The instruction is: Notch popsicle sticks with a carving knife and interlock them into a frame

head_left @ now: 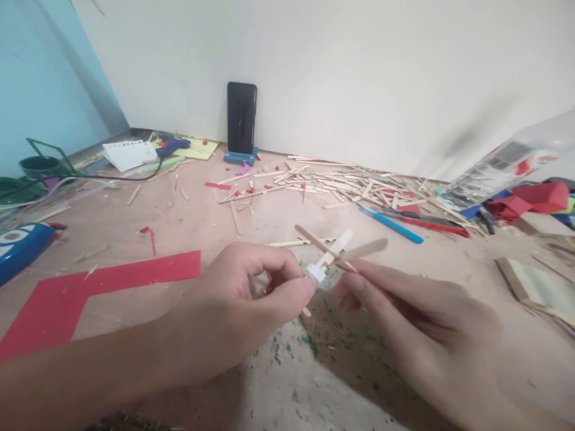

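Observation:
My left hand (265, 287) pinches a small white piece (316, 273), perhaps a cap, between thumb and index finger. A pale craft stick (338, 244) extends up and right from the white piece, and a stick end pokes out below my left thumb. In my right hand (404, 317), thumb and fingertips are closed on a thin wooden stick (314, 239). It slants across the craft stick, close to the white piece; whether they touch I cannot tell. A blurred, wider stick-like shape (368, 248) points right above my right fingers.
Behind my hands lie a heap of craft sticks (332, 182), a blue craft knife (390, 224) and a phone (241, 117) on a blue stand. Red paper (144, 272) lies left, near a glue gun (175, 146) with a cord. A clear bottle (507, 158) leans at right.

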A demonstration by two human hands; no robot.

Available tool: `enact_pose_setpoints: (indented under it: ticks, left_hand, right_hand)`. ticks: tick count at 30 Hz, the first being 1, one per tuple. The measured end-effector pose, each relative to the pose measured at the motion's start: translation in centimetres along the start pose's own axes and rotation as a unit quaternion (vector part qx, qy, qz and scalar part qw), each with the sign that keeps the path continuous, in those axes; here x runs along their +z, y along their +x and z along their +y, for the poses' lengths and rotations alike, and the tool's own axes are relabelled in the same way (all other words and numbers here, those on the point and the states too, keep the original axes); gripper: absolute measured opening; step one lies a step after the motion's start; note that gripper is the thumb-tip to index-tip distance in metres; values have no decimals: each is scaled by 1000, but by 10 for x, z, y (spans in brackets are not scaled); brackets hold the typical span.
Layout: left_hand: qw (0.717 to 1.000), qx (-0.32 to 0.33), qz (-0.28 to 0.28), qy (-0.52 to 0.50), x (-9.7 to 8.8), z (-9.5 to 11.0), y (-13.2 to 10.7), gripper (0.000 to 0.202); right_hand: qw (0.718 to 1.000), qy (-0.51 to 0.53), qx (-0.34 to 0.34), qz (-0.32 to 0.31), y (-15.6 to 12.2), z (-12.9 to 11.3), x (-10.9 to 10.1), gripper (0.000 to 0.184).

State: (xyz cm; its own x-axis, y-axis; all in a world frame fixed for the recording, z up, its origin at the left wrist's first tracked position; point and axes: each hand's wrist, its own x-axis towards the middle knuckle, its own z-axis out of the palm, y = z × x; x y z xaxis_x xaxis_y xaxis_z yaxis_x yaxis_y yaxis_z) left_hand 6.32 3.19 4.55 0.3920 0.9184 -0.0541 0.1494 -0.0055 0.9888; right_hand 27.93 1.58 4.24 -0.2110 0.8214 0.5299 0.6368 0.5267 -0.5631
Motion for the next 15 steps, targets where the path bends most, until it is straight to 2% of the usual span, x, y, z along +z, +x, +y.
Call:
enact_pose_setpoints:
  ticks: [2, 5, 9, 12, 15]
  left_hand:
    - [1000, -8, -5, -8, 0, 0, 1, 32]
    - [1000, -10, -16, -7, 0, -1, 0, 32]
    - [999, -6, -19, 35, -2, 1, 0, 33]
    - [997, -12, -31, 67, -3, 4, 0, 34]
    - [995, -25, -50, 80, -3, 6, -1, 33]
  right_hand:
    - [999, -16, -36, -29, -1, -3, -2, 19]
    - [996, -33, -41, -68, -1, -6, -4, 21]
    - [998, 6, -60, -28, -1, -2, 1, 21]
    - [997, -23, -70, -30, -3, -1, 3, 16]
    - [997, -48, -58, -27, -7, -2, 3, 26]
